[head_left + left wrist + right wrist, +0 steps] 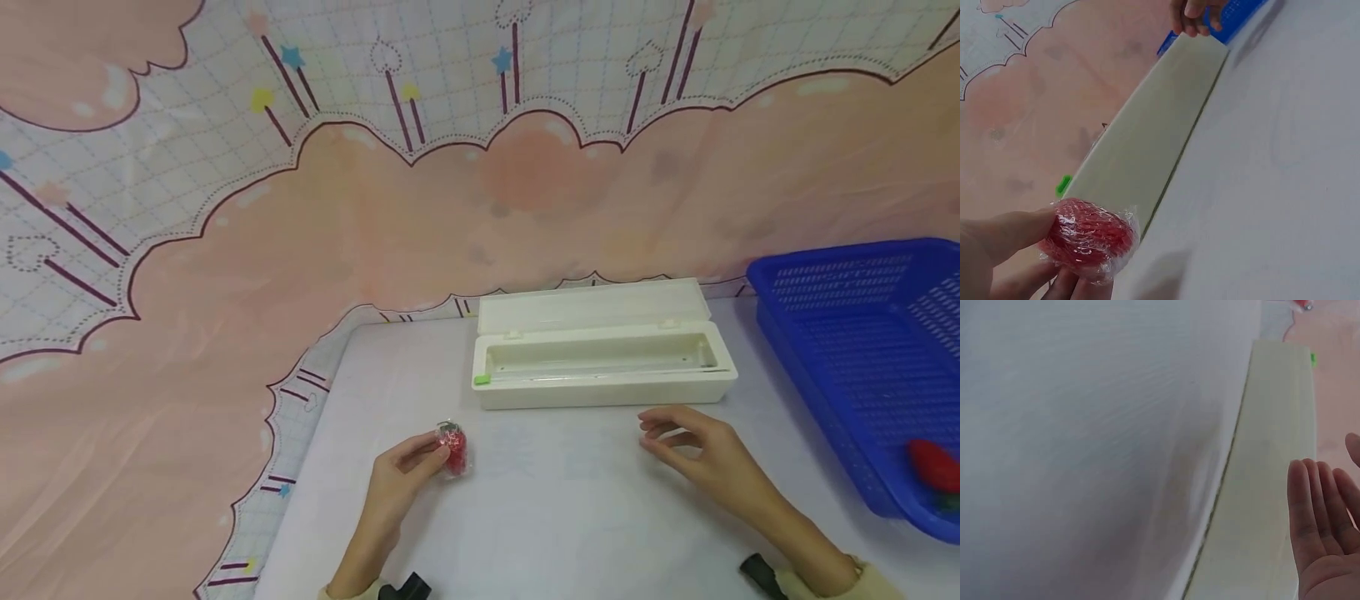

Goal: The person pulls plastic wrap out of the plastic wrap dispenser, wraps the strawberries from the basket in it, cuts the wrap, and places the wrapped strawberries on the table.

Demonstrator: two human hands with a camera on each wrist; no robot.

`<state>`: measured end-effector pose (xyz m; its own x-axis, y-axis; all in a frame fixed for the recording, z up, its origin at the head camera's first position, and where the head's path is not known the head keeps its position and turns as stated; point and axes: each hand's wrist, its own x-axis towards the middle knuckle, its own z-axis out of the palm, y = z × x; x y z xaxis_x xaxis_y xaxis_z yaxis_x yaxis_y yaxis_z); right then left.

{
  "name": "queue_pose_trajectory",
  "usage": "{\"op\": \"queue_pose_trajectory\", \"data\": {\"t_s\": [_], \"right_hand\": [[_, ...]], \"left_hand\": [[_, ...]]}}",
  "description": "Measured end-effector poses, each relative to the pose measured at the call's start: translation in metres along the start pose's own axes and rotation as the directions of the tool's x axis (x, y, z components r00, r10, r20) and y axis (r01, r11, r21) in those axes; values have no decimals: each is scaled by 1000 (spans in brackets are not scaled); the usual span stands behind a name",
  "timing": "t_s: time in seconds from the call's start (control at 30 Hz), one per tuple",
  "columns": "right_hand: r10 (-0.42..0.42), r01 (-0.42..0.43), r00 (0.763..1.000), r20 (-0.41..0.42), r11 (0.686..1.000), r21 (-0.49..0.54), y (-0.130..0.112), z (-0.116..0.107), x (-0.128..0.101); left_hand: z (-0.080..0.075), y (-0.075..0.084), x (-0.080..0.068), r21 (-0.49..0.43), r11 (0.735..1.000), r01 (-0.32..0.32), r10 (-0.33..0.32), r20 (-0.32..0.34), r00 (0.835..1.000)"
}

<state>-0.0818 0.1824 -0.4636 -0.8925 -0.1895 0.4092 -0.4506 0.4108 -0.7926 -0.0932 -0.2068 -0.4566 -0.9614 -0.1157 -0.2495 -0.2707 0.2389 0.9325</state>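
Blue basket (pixel 855 333) is running off the head view's right edge; red item (pixel 933 465) inside is getting cropped, too blurry to identify. Right hand (pixel 1325 531) is showing fingers only in the right wrist view.

No readable text anywhere — no labels, brands or numbers

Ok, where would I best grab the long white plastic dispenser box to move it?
Probably grip the long white plastic dispenser box across its narrow width near mid-length, coming from above and the front. Its lid stands open at the back, so take the base, not the lid.
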Motion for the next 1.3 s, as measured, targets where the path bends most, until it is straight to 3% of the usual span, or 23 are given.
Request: {"op": "queue_pose_trajectory", "data": {"t_s": [0.43,0.67,1.03,1.3], "right_hand": [[-41,41,999,-6,999,-32,11,-8,-1],[-13,14,1000,17,999,-52,13,-13,-1],[-17,18,1000,13,997,-82,16,-16,-2],[-30,32,999,17,996,-89,15,-18,1]], "left_hand": [[-12,-12,9,45,999,3,0,-62,998],[-12,-21,14,54,999,-2,7,-95,995],[-10,-18,13,133,990,-51,68,-122,990],[-14,-17,15,131,991,-34,51,-128,990]]}}
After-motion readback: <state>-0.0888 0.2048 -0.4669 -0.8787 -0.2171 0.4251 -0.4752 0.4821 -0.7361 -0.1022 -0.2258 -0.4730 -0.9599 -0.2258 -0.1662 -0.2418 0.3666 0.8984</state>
